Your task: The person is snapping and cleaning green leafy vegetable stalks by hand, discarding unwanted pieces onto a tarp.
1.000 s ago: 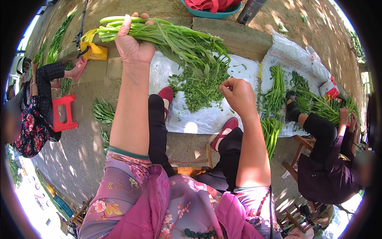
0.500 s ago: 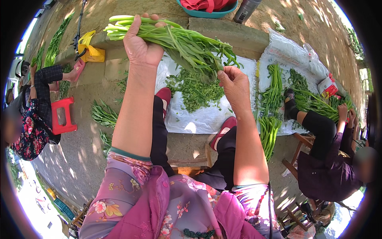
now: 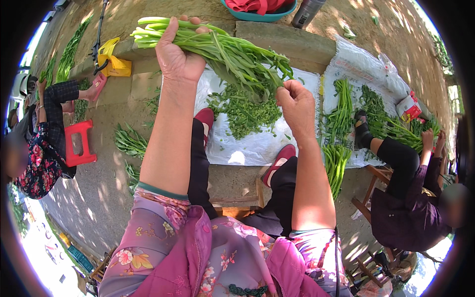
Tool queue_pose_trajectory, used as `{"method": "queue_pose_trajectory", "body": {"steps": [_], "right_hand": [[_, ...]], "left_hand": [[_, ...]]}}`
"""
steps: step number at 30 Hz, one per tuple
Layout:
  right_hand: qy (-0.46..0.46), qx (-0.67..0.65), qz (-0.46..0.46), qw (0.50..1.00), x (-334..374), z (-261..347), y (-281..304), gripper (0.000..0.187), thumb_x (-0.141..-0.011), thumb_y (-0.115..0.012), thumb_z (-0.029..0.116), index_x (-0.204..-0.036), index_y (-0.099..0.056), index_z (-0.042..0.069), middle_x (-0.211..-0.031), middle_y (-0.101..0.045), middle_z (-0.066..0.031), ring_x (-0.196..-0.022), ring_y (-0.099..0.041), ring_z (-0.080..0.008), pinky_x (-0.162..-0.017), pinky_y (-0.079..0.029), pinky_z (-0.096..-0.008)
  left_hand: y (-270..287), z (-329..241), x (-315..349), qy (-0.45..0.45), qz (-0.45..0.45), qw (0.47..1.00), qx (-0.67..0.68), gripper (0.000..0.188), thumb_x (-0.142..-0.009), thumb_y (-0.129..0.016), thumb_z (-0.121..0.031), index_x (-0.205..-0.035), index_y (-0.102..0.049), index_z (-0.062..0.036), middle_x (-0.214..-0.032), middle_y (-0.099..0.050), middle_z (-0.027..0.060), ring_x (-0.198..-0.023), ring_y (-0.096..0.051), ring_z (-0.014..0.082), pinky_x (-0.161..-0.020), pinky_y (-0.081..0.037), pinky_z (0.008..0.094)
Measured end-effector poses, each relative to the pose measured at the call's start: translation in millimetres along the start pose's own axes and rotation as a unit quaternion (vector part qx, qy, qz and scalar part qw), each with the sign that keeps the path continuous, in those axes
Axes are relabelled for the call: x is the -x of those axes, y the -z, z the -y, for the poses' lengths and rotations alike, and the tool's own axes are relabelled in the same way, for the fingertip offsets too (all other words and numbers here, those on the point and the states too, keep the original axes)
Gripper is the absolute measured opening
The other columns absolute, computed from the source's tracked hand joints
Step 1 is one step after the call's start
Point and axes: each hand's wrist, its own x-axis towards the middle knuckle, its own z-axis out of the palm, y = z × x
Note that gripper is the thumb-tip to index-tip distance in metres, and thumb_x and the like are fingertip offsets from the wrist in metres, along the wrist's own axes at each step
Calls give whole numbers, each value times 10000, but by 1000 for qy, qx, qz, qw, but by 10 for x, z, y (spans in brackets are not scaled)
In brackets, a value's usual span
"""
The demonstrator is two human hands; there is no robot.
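Note:
My left hand (image 3: 179,52) is wrapped round the pale stem end of a bunch of leafy green stems (image 3: 232,54), held up with its leaves pointing right. At the leafy tips, my right hand (image 3: 297,104) is closed in a pinch; a leaf tip appears to be between its thumb and finger. Beneath the bunch, a heap of loose torn leaves (image 3: 247,114) lies on a white plastic sheet (image 3: 222,148) between my feet.
Several stem bundles (image 3: 341,106) lie on a white woven sack (image 3: 366,69) at right, where a person in dark purple (image 3: 405,213) handles greens. At left are another seated person (image 3: 42,153), a red stool (image 3: 79,143) and a yellow bag (image 3: 115,59). A teal basin (image 3: 260,16) stands beyond a kerb.
My right hand has moved slightly right and is now closed more tightly at the leaf tips. The bunch stays in my left hand, almost unmoved.

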Motion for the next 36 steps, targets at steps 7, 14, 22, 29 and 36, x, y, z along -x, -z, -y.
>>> {"method": "queue_pose_trajectory", "body": {"steps": [7, 14, 22, 29, 36], "right_hand": [[-94, -181, 1, 979, -17, 77, 70, 87, -822, -537, 103, -747, -569, 72, -664, -566, 4, -591, -502, -79, -577, -408, -217], [-169, -290, -48, 941, -32, 99, 158, 55, -825, -537, 118, -803, -569, 80, -693, -568, -4, -594, -515, -93, -591, -437, -251], [-196, -356, -91, 909, -145, -10, 458, 115, -875, -580, 184, -835, -601, 77, -706, -569, 19, -606, -521, -84, -584, -453, -249], [-203, -365, -163, 894, -147, -41, 476, 142, -889, -585, 188, -937, -622, 59, -735, -576, 25, -625, -519, -79, -577, -450, -241], [-179, -278, -23, 943, -5, 79, 108, 234, -866, -622, 148, -1071, -617, 37, -854, -624, -7, -668, -544, -77, -617, -445, -219]], "left_hand": [[18, -15, -11, -1, -2, 1000, -18, 196, -853, -603, -195, -952, -549, -34, -935, -560, 130, -749, -523, 242, -902, -384, 490], [5, -4, -8, -3, -6, 1000, -11, 210, -859, -594, -190, -975, -534, -26, -929, -556, 152, -739, -517, 251, -871, -400, 491], [11, -116, -13, -11, -32, 999, 17, 193, -874, -571, -194, -966, -521, -31, -922, -557, 162, -751, -514, 266, -798, -430, 462], [-1, -141, -6, -16, -45, 999, 5, 185, -879, -568, -207, -957, -521, -46, -922, -562, 138, -731, -524, 250, -790, -435, 461], [-22, -83, 4, -10, -41, 999, 2, 173, -877, -569, -196, -951, -524, -46, -911, -559, 135, -733, -524, 249, -780, -437, 461]]}}
